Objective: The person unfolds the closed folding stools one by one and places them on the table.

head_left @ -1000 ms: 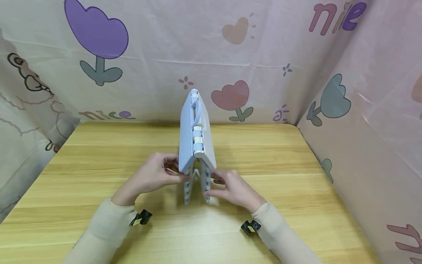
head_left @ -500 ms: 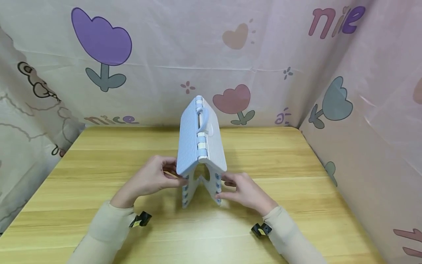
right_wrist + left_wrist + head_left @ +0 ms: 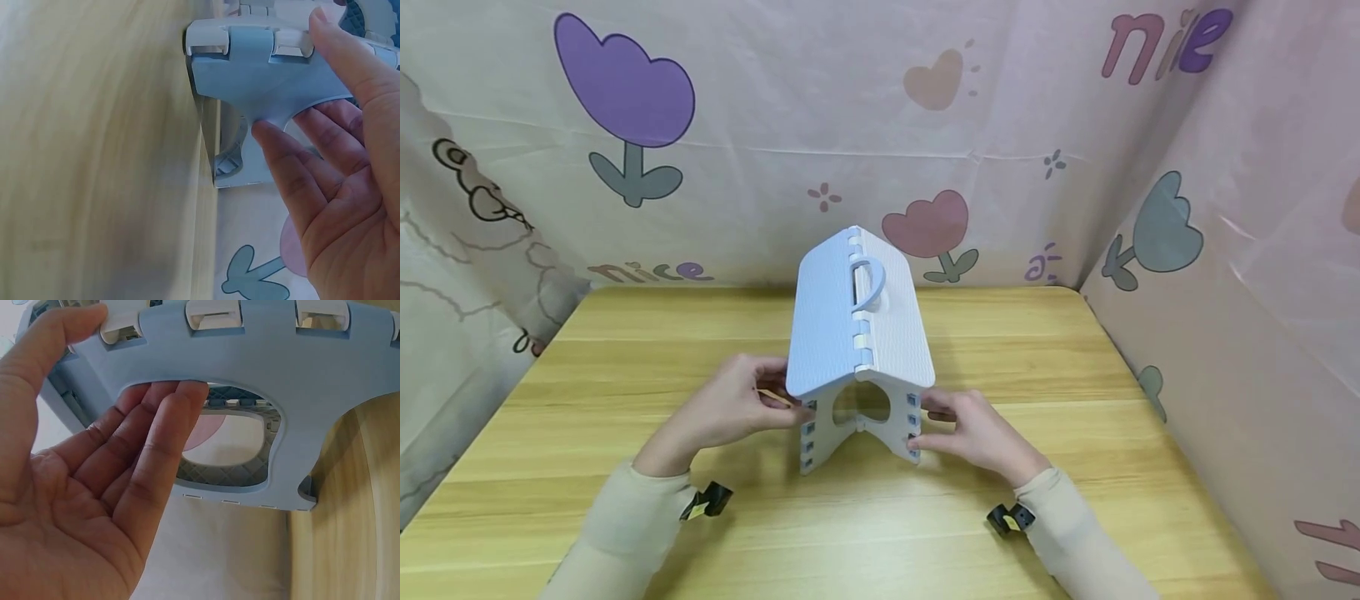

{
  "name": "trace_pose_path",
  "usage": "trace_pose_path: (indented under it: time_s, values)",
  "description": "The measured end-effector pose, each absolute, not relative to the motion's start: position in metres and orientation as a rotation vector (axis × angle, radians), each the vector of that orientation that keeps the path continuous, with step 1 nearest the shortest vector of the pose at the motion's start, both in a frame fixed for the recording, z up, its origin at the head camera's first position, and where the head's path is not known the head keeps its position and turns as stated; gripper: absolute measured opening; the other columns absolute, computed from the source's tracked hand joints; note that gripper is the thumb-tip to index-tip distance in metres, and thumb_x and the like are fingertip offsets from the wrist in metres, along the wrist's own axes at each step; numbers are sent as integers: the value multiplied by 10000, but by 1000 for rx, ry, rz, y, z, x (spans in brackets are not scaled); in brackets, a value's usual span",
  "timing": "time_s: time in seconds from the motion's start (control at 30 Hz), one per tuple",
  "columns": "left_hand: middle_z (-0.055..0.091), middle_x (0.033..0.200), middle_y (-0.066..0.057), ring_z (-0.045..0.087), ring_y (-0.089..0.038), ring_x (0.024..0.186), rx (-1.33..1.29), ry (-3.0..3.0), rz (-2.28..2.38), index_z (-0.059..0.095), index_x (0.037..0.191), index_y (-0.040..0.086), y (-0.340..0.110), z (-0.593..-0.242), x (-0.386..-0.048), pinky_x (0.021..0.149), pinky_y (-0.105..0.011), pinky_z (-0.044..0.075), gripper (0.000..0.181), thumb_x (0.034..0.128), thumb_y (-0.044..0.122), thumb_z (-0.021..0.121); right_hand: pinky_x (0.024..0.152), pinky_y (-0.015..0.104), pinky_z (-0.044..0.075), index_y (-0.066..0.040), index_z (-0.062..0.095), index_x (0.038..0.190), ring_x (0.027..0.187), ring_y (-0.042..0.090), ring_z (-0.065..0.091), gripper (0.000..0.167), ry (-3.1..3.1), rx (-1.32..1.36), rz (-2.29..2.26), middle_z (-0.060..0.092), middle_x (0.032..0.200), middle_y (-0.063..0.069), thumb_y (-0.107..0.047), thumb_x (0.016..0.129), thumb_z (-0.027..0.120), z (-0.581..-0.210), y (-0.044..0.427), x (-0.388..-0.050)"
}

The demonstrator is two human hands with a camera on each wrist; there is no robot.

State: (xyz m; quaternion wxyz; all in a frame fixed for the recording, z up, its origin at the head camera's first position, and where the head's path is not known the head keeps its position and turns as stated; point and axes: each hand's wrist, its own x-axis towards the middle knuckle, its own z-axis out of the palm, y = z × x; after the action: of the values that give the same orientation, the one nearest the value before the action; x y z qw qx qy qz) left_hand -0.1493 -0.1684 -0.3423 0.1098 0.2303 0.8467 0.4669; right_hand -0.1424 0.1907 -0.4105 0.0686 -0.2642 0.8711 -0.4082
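Blue-white folding stool [image 3: 829,321] in both hands [image 3: 722,404] [image 3: 973,435]; backdrop [image 3: 775,100] reads "nice".

Below, a bench [image 3: 925,533] with yellowish wood grain. Hanging behind it, pale cloth [image 3: 760,108] printed with a large purple tulip [image 3: 628,87], a smaller red tulip [image 3: 928,223], a peach heart [image 3: 935,82] and "nice" lettering [image 3: 658,272]. Along the right, a grey-blue tulip [image 3: 1167,225] on a side panel [image 3: 1240,350]. Far left, a black-outlined drawing [image 3: 486,202] on rumpled fabric [image 3: 445,367].

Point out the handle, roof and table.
Handle [image 3: 879,283]: head view, outer curve of its arc.
Roof [image 3: 826,317]: head view, middle of its blue half.
Table [image 3: 1022,358]: head view, wood top, picture right.
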Motion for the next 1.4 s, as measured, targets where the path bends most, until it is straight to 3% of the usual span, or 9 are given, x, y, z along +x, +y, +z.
trace_pose_path:
  time_s: [0.33, 0.53, 0.63, 0.77, 0.93, 1.13, 1.4]
  values:
    - [797, 1017, -13, 737, -207, 940, 664, 2521, 1347, 771, 1187, 114, -165, -342, -148, 764, -291, 651, 408, 840, 258, 930, 1018, 417, 630, -93, 705, 1358, 1144, 229, 774, 590, 2645, -835, -1160, 802, 1234, 34, -378, 878, 897, -406, 193, -143]
    - [798, 1051, -1, 741, -183, 974, 687, 2537, 1334, 750, 1242, 135, -163, -340, -146, 792, -290, 647, 448, 859, 293, 920, 1089, 548, 579, -149, 755, 1269, 1240, 304, 734, 495, 2650, -868, -1123, 804, 1231, 0, -439, 887, 876, -401, 194, -144]
    - [794, 1074, 3, 742, -170, 994, 696, 2548, 1330, 726, 1271, 144, -163, -339, -145, 821, -300, 646, 472, 869, 304, 912, 1124, 554, 552, -150, 762, 1262, 1280, 299, 715, 500, 2654, -851, -1110, 798, 1249, -1, -442, 875, 883, -396, 194, -145]
    - [778, 1187, -34, 737, -207, 1090, 726, 2560, 1313, 661, 1367, 119, -167, -333, -144, 914, -402, 654, 524, 910, 265, 872, 1136, 542, 546, -148, 735, 1313, 1294, 277, 700, 550, 2658, -806, -1120, 779, 1298, -6, -454, 879, 880, -389, 198, -144]
    - [710, 1369, -157, 703, -386, 1244, 735, 2647, 1314, 579, 1454, 63, -176, -317, -143, 1031, -561, 605, 475, 1015, 153, 738, 1138, 591, 529, -137, 638, 1445, 1329, 341, 667, 519, 2716, -821, -1160, 719, 1416, 54, -395, 1011, 756, -374, 209, -145]
    - [508, 1639, -183, 512, -407, 1504, 694, 2756, 1302, 476, 1583, 74, -173, -296, -148, 1195, -600, 473, 518, 1122, 282, 590, 1178, 567, 501, -81, 499, 1583, 1404, 357, 620, 506, 2868, -863, -1227, 608, 1554, 154, -262, 1119, 589, -345, 214, -155]
    - [207, 1799, 25, 253, -310, 1664, 605, 2897, 1130, 205, 1731, 211, -151, -274, -168, 1341, -585, 245, 719, 1137, 564, 401, 1332, 568, 278, -133, 282, 1711, 1633, 321, 334, 609, 2943, -894, -1141, 313, 1770, 82, -374, 1171, 427, -311, 203, -171]
